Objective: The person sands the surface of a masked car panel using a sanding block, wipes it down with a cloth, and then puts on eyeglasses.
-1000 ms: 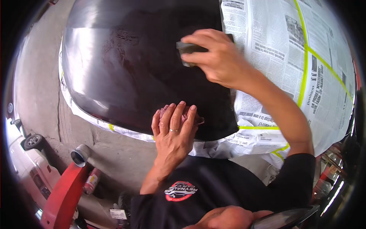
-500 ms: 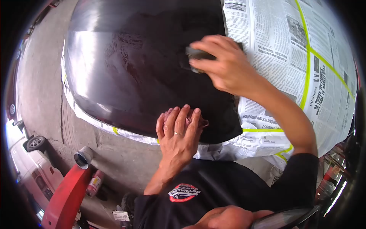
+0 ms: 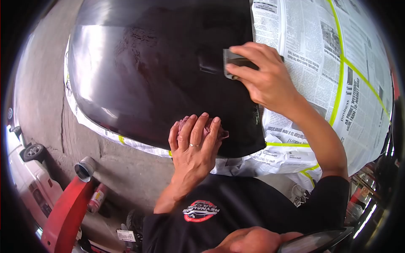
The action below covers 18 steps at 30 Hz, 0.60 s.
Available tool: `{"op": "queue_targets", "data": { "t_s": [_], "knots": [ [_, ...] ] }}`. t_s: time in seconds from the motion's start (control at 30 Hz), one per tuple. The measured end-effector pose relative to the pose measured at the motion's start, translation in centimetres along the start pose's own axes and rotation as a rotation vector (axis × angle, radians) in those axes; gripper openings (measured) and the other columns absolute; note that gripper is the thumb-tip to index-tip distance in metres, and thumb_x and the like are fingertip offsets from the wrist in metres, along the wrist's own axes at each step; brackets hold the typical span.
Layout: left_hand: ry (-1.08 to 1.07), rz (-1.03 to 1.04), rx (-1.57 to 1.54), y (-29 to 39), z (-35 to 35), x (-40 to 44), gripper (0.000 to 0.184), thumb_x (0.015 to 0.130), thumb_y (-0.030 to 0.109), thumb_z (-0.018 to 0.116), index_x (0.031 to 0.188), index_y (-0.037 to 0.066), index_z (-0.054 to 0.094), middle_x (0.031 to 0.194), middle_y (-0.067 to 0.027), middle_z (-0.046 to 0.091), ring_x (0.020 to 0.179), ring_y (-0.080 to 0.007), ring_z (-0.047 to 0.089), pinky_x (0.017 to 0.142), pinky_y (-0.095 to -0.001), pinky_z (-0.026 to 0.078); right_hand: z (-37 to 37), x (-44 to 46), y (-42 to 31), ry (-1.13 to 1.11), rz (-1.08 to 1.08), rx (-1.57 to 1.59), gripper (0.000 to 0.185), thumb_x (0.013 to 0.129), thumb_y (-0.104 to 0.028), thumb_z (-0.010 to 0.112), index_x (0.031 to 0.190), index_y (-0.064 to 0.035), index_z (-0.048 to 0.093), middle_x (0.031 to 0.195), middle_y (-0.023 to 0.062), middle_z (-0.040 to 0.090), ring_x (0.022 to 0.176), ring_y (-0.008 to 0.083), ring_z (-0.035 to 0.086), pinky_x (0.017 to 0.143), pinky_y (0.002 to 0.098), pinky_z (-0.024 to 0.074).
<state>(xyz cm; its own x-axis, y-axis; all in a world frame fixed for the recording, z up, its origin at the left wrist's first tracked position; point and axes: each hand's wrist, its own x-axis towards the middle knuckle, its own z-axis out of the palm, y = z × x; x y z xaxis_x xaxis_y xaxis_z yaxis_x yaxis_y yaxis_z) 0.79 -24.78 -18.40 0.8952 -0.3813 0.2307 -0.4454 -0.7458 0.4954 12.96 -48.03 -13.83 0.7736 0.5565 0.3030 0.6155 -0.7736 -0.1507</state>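
My right hand (image 3: 265, 76) is closed around a dark sanding block (image 3: 230, 65), whose grey front edge sticks out past my fingers. The block lies on the glossy black car panel (image 3: 160, 84), close to its border with the newspaper. Nearer my body, my left hand (image 3: 194, 143) presses a crumpled maroon rag (image 3: 207, 126) against the panel's front edge. Most of that rag is hidden under my fingers. Wet-looking streaks (image 3: 137, 42) mark the panel's left half.
Newspaper (image 3: 308, 63) joined by yellow-green tape (image 3: 338, 90) covers the area right of the panel and skirts its edge. At lower left are a red metal arm (image 3: 65, 211), a grey cup-like end (image 3: 85, 168), a red bottle (image 3: 98, 197) and a white vehicle (image 3: 31, 181).
My right hand has moved right with the sanding block, towards the newspaper. The left hand stays on the rag at about the same spot. The view has shifted slightly.
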Motion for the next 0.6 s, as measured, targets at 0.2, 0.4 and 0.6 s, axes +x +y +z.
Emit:
{"op": "queue_targets", "data": {
  "t_s": [0.2,0.4,0.6],
  "knots": [
    [0.016,-0.004,0.001,0.4,0.0,0.1,0.055,0.081,0.025,0.08,0.134,0.018,0.066,0.14,-0.0055,0.059,0.132,-0.0269,0.051,0.114,-0.0513,0.033,1.8,2.3,-0.5,0.032,-0.017,0.076,0.027,0.074,-0.004,0.078,0.1,-0.0106,0.077,0.127,0.0067,0.065,0.118,0.0302,0.06,0.1,0.0441,0.0464],
    [0.017,0.017,0.001,-0.1,0.1,0.1,0.057,0.079,0.025,0.081,0.134,0.019,0.066,0.14,-0.0056,0.058,0.131,-0.0271,0.051,0.113,-0.0518,0.034,1.0,1.3,-0.4,0.035,0.036,0.038,0.03,0.073,-0.003,0.079,0.101,-0.0124,0.078,0.127,0.0054,0.065,0.116,0.0297,0.06,0.099,0.0434,0.0469],
    [-0.004,0.015,0.016,-0.1,0.2,0.0,0.059,0.078,0.025,0.082,0.134,0.019,0.066,0.141,-0.005,0.058,0.131,-0.0267,0.051,0.113,-0.0515,0.035,0.5,-0.1,-0.5,0.081,0.063,0.023,0.019,0.077,-0.008,0.072,0.094,-0.0143,0.077,0.118,0.0029,0.065,0.114,0.0259,0.059,0.097,0.0429,0.047]
  ]
}}
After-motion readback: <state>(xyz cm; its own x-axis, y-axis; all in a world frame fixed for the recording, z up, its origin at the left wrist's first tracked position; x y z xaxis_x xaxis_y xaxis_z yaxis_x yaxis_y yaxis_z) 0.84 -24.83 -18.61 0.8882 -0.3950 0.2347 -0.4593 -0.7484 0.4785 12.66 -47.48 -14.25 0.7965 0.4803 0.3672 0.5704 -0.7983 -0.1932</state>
